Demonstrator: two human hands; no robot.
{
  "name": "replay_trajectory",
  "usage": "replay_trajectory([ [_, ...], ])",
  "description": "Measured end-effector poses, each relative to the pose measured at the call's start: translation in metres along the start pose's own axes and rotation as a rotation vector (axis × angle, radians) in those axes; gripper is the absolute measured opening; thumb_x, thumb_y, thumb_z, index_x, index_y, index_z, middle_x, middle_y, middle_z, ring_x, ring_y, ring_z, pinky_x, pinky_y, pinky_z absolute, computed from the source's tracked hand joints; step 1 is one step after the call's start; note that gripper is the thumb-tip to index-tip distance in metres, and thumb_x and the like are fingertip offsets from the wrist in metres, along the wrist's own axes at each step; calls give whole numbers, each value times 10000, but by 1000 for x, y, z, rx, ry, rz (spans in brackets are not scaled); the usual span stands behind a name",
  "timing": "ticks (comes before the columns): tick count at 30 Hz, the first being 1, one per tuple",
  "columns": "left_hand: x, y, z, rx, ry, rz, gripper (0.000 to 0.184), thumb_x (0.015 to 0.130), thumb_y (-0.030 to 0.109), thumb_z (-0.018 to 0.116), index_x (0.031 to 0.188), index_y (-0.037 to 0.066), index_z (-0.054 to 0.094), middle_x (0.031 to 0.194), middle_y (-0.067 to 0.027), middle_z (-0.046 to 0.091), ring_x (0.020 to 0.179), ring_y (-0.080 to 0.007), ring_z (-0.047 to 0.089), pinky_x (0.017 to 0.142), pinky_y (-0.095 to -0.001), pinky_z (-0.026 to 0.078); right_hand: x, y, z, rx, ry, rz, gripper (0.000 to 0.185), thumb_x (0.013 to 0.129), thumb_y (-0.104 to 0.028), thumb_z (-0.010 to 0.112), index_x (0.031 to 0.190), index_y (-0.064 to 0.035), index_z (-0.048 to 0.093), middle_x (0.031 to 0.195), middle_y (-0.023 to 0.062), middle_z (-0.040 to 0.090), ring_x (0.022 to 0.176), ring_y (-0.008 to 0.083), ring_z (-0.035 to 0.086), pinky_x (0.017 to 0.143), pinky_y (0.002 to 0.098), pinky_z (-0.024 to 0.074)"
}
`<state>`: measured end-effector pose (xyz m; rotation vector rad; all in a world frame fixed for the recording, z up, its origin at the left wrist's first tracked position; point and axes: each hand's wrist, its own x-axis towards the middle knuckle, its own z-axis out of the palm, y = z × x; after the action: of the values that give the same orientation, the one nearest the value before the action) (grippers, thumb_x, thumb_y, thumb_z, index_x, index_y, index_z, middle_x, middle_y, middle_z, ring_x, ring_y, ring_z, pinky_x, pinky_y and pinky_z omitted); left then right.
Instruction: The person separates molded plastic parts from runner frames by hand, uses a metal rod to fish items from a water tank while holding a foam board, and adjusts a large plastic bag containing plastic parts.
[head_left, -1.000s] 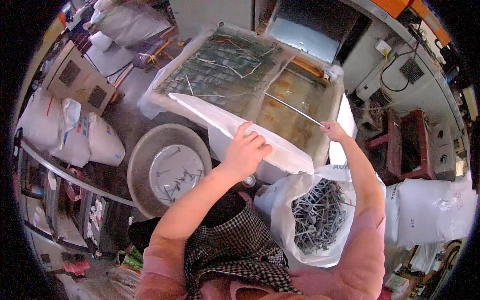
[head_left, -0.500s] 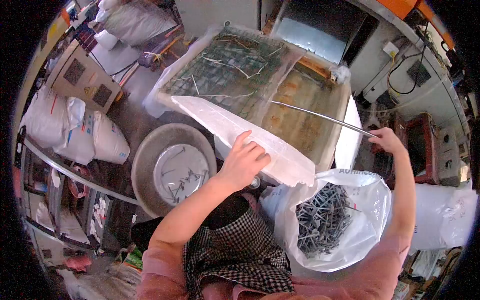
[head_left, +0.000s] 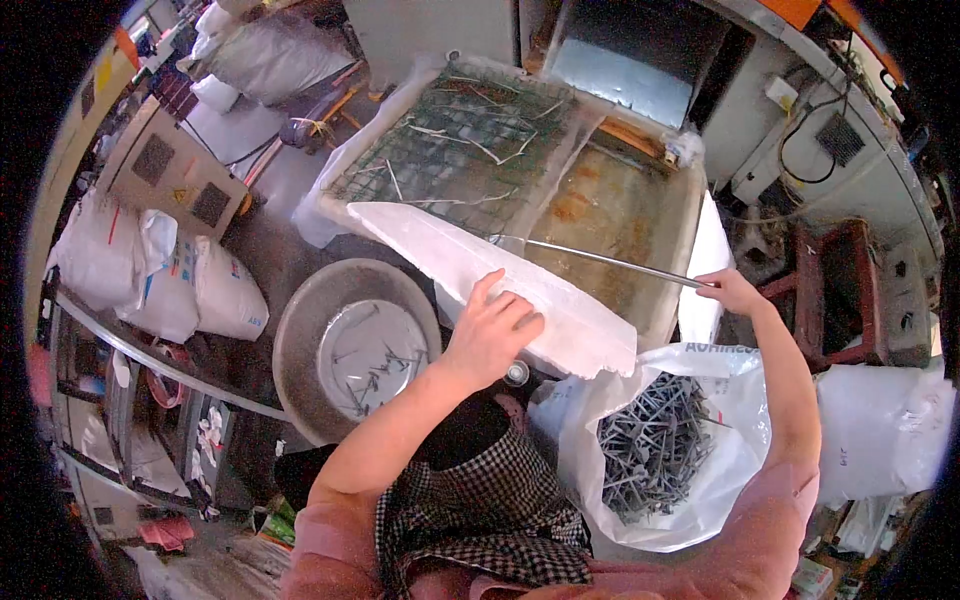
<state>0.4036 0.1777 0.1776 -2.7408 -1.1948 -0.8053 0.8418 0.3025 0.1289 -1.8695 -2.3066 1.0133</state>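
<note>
My right hand [head_left: 733,291] is closed round the end of a thin metal rod [head_left: 620,263]. The rod reaches left over a water-filled tub [head_left: 672,325], and its far end is near the tub's divider. My left hand [head_left: 490,330] rests on a white foam board [head_left: 570,310] along the tub's near side, fingers bent and apart. Green netting [head_left: 470,130] with several pale strips covers the tub's left half. Below my right forearm stands a clear plastic bag [head_left: 735,490] full of grey branched plastic pieces [head_left: 650,450].
A round grey basin [head_left: 300,360] with several grey pieces in it stands to the left. Full white sacks [head_left: 225,290] lean beyond it, above a metal rack [head_left: 170,365]. A reddish-brown frame [head_left: 865,290] and a white bag [head_left: 880,430] are at the right.
My right hand has moved left and slightly down, carrying the rod with it toward the foam board. My left hand stays on the board. The whole view has shifted slightly.
</note>
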Motion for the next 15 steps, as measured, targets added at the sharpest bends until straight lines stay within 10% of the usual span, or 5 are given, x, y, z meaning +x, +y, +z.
replay_trajectory([
  [9, -3, -6, 7, -9, 28, -7, 190, 697, 107, 552, 873, 105, 627, 872, -12, 586, 881, -153, 578, 1006, -477, 306, 51, -35, 37, -100, 38, -78, 359, 846, -314, 584, 1096, -59, 614, 1005, 182, 633, 907, 346, 605, 798, 386, 470],
  [15, -7, -9, 1, 11, 55, -10, 182, 703, 121, 540, 861, 105, 628, 849, -11, 577, 863, -146, 582, 1005, -477, 309, 20, -31, -6, -161, 25, 87, 322, 839, -300, 599, 1065, -72, 634, 915, 180, 648, 808, 306, 622, 742, 365, 473],
])
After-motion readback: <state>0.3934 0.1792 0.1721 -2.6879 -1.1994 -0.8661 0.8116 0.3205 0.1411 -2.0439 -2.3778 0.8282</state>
